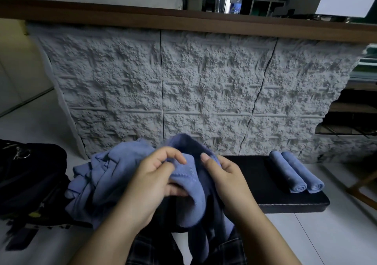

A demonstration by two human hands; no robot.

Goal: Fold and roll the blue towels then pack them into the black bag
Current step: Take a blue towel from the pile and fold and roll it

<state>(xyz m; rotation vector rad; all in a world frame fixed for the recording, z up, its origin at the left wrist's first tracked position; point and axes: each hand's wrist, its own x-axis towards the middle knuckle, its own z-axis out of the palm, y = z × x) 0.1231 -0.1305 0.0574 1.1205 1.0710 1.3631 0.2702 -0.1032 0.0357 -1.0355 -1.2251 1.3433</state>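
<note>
I hold one blue towel [188,185] up in front of me with both hands. My left hand [149,185] pinches its edge from the left, and my right hand [226,181] grips it from the right. The cloth hangs down between my arms. A heap of unfolded blue towels [100,181] lies behind my left hand on the black bench [251,175]. Two rolled blue towels [293,173] lie side by side on the bench's right end. The black bag [30,175] sits on the floor at the far left, partly out of view.
A rough grey textured panel [183,85] stands close behind the bench under a brown wooden counter edge [183,20]. White tiled floor [316,238] surrounds the bench. A wooden frame [361,187] stands at the right edge.
</note>
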